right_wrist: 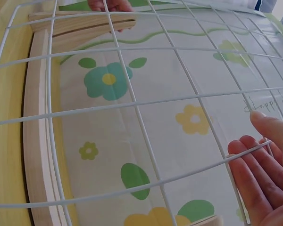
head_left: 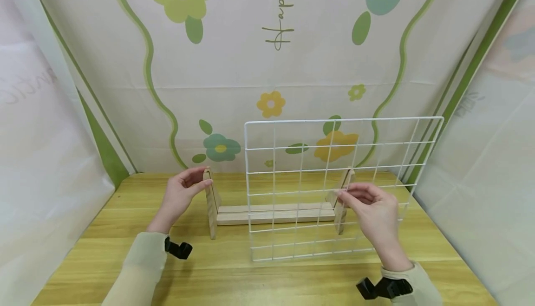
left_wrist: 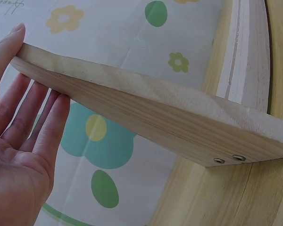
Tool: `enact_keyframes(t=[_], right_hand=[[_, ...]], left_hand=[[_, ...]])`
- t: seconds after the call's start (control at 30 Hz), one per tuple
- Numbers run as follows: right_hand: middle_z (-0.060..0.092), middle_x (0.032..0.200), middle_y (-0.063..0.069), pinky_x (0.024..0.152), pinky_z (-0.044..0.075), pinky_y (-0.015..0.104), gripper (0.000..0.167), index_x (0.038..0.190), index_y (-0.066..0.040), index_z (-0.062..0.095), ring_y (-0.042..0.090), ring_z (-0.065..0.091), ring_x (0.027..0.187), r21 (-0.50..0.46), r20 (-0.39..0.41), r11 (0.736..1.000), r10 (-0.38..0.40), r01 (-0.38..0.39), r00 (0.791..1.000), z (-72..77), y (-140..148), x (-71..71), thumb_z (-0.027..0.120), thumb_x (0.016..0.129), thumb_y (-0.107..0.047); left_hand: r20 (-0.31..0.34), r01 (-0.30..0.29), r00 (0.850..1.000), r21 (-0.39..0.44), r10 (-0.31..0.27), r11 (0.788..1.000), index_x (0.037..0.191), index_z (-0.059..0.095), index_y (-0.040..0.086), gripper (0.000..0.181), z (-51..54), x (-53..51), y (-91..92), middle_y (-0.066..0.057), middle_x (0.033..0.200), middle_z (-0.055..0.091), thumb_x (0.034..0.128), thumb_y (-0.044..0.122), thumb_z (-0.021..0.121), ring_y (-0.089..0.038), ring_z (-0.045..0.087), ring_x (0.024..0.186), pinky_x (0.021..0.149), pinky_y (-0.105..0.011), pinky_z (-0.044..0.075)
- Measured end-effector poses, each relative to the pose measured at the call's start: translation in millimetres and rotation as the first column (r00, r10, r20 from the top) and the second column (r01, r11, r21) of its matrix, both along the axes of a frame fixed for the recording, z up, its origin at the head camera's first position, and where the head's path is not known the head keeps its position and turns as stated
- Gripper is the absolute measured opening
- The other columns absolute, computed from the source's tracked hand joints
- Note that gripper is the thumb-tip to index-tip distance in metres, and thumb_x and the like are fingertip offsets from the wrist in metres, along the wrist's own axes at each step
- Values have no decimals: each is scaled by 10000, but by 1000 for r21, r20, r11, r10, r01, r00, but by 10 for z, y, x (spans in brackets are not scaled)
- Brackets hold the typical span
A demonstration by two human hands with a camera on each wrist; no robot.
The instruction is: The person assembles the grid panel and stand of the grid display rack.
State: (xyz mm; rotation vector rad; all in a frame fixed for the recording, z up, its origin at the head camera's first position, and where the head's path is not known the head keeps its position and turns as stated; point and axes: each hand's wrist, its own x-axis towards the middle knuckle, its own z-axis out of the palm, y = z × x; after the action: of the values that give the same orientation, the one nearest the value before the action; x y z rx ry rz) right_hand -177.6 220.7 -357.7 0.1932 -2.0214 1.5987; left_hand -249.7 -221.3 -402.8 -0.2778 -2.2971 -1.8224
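A wooden stand [head_left: 234,220] on the table has a grooved crossbar between two upright side pieces. My left hand [head_left: 177,201] holds the top of the left upright [left_wrist: 146,103] between thumb and fingers; two metal screw heads [left_wrist: 238,157] show low on its outer face. In front of the stand, a white wire grid panel [head_left: 342,120] is tilted and reaches past the stand's right side. My right hand [head_left: 376,215] pinches one of its wires, near the right upright [head_left: 340,224]. In the right wrist view, the crossbar [right_wrist: 35,141] lies behind the grid.
The wood-grain table [head_left: 267,283] extends in front of the stand. Behind it hangs a flower-printed cloth [head_left: 267,69], with cloth walls at left [head_left: 46,125] and right [head_left: 493,157]. Both wrists carry black mounts [head_left: 181,250].
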Motion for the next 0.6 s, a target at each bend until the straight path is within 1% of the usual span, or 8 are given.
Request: enact_keyframes(t=[0.23, 0.4, 0.6], right_hand=[[752, 817, 93, 561, 588, 277, 173, 922, 29, 737, 216, 734, 669, -31, 2, 999, 21, -21, 1000, 81, -86, -40, 861, 816, -29], [750, 813, 90, 560, 592, 287, 176, 918, 24, 734, 214, 735, 667, -35, 10, 999, 33, -33, 999, 138, -147, -57, 860, 826, -56], [747, 822, 113, 597, 605, 324, 186, 917, 35, 729, 232, 737, 681, -58, 8, 997, 49, -48, 999, 206, -216, -88, 861, 825, -60]], left_hand=[[-8, 4, 1000, -5, -4, 1000, 1342, 654, 80, 498, -4, 3, 2, -58, 1208, 671, 917, 298, 794, -155, 633, 1077, 855, -209, 543], [-16, 10, 1000, -6, -10, 1000, 1350, 645, 63, 513, -2, 4, -1, -66, 1208, 672, 919, 298, 792, -154, 637, 1074, 853, -210, 544], [-19, 9, 1000, 0, -9, 1000, 1342, 650, 62, 497, 2, -4, -1, -81, 1212, 673, 920, 282, 793, -149, 639, 1072, 855, -210, 543]])
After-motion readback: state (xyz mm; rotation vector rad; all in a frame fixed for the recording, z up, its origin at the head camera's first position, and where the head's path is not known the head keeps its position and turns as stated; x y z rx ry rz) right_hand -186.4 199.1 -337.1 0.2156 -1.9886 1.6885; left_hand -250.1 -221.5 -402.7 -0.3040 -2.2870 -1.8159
